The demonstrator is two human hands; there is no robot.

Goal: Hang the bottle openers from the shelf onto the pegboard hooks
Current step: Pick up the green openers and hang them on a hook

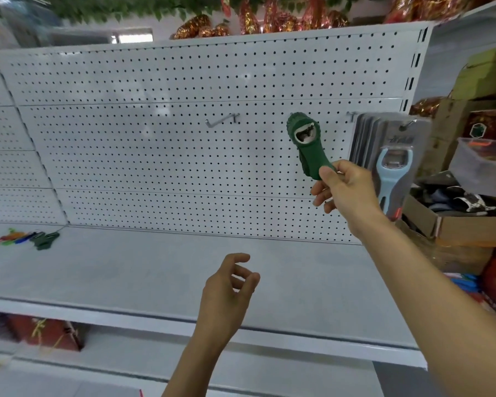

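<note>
Pinching the lower end of a green bottle opener [307,144] between thumb and fingers, the right hand [341,187] holds it up against the pegboard [155,156], its head near where a hook would sit, though the hook itself is hidden behind it. Such a light grip so far from the opening could let the opener swing and miss the hook tip or slip down to the shelf [143,276]. Packaged blue openers [390,167] hang just beside it and might get knocked. The left hand [229,293] hovers loosely curled, holding nothing. More openers [38,239] lie far left on the shelf.
</note>
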